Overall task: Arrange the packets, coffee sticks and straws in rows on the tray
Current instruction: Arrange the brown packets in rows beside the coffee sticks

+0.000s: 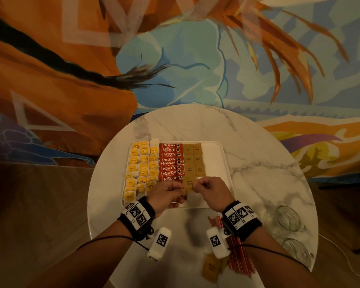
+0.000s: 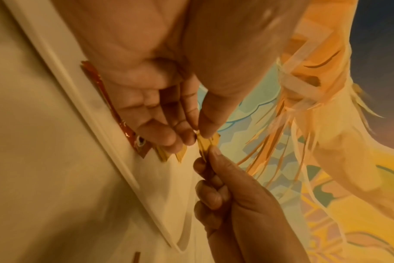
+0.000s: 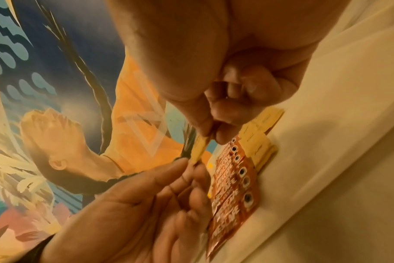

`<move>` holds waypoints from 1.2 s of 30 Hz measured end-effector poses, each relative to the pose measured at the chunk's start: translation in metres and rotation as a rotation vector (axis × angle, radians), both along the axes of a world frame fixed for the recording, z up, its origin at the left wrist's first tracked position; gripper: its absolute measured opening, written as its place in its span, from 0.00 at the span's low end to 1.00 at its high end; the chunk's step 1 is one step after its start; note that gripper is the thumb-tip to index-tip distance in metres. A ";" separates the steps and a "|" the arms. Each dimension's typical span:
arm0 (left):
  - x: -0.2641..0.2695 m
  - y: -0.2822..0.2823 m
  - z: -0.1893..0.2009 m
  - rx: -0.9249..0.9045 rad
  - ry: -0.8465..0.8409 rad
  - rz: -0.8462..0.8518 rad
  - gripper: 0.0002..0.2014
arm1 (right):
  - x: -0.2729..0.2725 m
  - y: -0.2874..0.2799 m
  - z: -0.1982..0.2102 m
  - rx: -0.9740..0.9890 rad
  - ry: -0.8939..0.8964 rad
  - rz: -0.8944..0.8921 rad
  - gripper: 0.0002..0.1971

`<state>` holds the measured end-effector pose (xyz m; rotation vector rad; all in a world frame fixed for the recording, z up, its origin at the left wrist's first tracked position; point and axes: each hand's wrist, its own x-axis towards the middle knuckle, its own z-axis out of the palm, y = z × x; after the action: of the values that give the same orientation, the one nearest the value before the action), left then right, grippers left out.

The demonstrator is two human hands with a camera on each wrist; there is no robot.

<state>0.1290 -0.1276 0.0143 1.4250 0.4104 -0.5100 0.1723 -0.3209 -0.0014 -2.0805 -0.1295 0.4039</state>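
Head camera: a white tray [image 1: 220,161] is seen on a round marble table [image 1: 258,154]. Yellow tea bags [image 1: 140,169] are laid in rows on the left part of the tray. Red coffee sticks [image 1: 170,162] are lined up in the middle. Brown sugar packets [image 1: 193,161] are set in two rows just beside them on the right. One brown packet [image 1: 189,185] is held over the near end of those rows, between both hands. Its left edge is pinched by the thumb and fingers of the left hand [image 1: 166,194]. Its right edge is pinched by the thumb and first finger of the right hand [image 1: 213,191], with the other fingers curled in. It cannot be told if the packet touches the tray.

On the table near the person, red straws [image 1: 237,254] are lying under the right wrist, and more brown packets [image 1: 211,267] are beside them. Two clear glasses [image 1: 287,219] are lying at the right edge of the table.

From the left wrist camera, the pinched packet [image 2: 206,144] is seen edge-on between the two hands. The right wrist camera shows the coffee sticks [image 3: 233,186] flat on the tray below the fingers.
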 end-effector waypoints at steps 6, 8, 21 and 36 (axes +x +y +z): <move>0.000 0.000 -0.006 0.097 -0.025 -0.007 0.07 | 0.030 -0.020 -0.008 -0.263 0.037 -0.099 0.13; 0.000 0.001 -0.008 0.141 -0.046 -0.034 0.07 | 0.037 -0.021 -0.014 -0.333 0.083 -0.113 0.17; -0.004 0.007 -0.017 0.266 -0.092 -0.153 0.03 | 0.046 -0.017 -0.022 -0.508 0.080 -0.100 0.14; -0.005 0.011 -0.021 0.279 -0.099 -0.183 0.03 | 0.046 -0.014 -0.023 -0.430 0.010 -0.087 0.18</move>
<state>0.1243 -0.1169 -0.0068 1.7604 0.2795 -0.5423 0.2178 -0.3351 -0.0240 -2.4953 0.0603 0.4162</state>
